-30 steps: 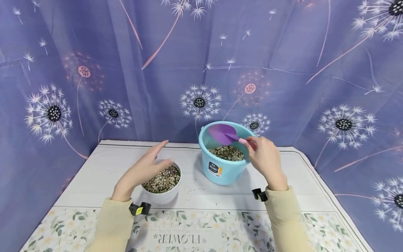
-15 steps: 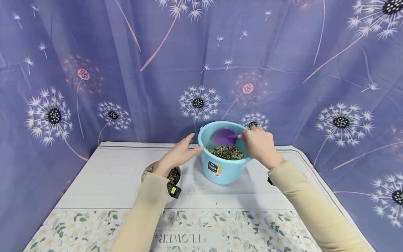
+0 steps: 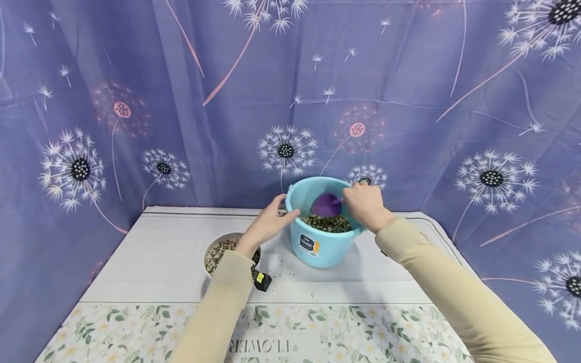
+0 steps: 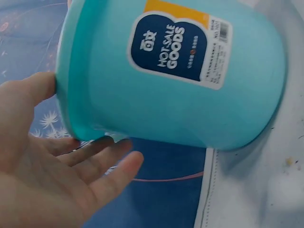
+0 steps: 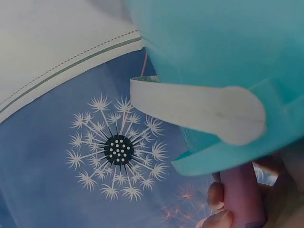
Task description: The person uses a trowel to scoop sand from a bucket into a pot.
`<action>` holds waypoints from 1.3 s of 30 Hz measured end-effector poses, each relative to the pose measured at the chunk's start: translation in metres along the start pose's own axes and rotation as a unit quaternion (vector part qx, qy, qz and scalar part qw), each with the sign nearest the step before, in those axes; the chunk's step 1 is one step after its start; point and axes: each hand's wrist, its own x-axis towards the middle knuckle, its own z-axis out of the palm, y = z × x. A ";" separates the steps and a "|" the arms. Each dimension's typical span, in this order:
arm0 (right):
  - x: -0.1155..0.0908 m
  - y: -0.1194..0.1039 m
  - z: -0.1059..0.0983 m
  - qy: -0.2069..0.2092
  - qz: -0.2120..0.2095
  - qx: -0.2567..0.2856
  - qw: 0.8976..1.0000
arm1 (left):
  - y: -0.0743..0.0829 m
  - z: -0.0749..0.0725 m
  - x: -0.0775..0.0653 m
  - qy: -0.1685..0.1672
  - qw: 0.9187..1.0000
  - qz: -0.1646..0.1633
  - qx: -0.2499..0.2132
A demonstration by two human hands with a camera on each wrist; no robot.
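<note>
A light-blue bucket (image 3: 323, 250) with a label stands on the table, partly filled with loose potting mix (image 3: 328, 223). My right hand (image 3: 366, 204) grips the pink handle (image 5: 241, 194) of a hand trowel, whose purple blade (image 3: 326, 205) dips inside the bucket low over the mix. At the bucket's left side is my left hand (image 3: 268, 225), thumb at the rim and the other fingers loosely spread along the outside in the left wrist view. Beneath the left forearm, a white pot (image 3: 205, 254) holds similar mix and is partly hidden.
A white handle (image 5: 190, 107) hangs on the bucket's side in the right wrist view. Dark crumbs lie on the white tablecloth (image 3: 290, 290) between pot and bucket. A purple dandelion-print curtain (image 3: 227, 126) stands close behind the table.
My left hand has moved from over the pot rightward to the bucket's rim. My right hand has lowered the trowel, its blade now deeper in the bucket, close to the mix.
</note>
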 end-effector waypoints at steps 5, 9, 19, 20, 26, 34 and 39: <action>0.009 -0.007 0.008 -0.003 -0.007 -0.041 0.999 | -0.004 0.003 0.001 -0.003 0.999 0.003 -0.046; 0.014 -0.012 0.013 -0.004 -0.015 -0.058 0.998 | -0.005 0.003 0.001 -0.003 0.999 0.003 -0.049; 0.014 -0.016 0.019 -0.014 -0.065 -0.042 0.997 | -0.008 0.003 0.002 -0.004 0.998 0.007 -0.058; 0.013 -0.016 0.018 -0.012 -0.072 -0.039 0.997 | -0.008 0.003 0.002 -0.005 0.998 0.006 -0.060; 0.009 -0.006 0.003 -0.050 -0.098 0.016 0.994 | -0.007 0.003 0.002 -0.013 0.998 0.007 -0.064; 0.010 0.018 -0.027 -0.208 -0.134 0.088 0.965 | -0.007 0.005 0.003 -0.024 0.998 0.003 -0.062; 0.012 0.026 -0.040 -0.272 -0.153 0.161 0.936 | -0.006 0.004 0.002 -0.017 0.998 0.002 -0.056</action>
